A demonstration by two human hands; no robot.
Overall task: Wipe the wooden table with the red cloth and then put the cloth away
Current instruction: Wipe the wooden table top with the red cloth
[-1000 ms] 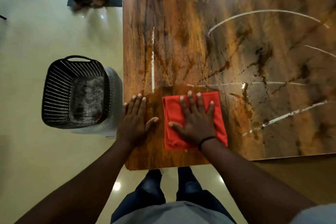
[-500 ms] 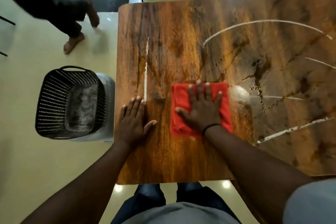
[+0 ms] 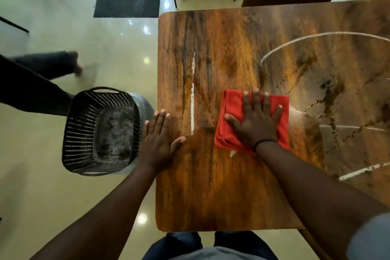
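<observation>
Right hand (image 3: 256, 124), fingers flat and spread, presses folded red cloth (image 3: 232, 112) on wooden table (image 3: 211, 186) beside brown spill (image 3: 329, 99); left hand (image 3: 157, 139) flat, bracing at table edge; judgement: keep even palm pressure, overlap strokes rightward through spill.

Folded red cloth (image 3: 232, 124) flat on wooden table (image 3: 211, 186).

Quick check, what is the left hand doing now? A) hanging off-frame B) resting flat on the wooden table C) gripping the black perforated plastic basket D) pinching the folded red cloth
B: the left hand lies flat, fingers straight, on the wooden table, apart from the folded red cloth and beside the black perforated plastic basket.
</observation>
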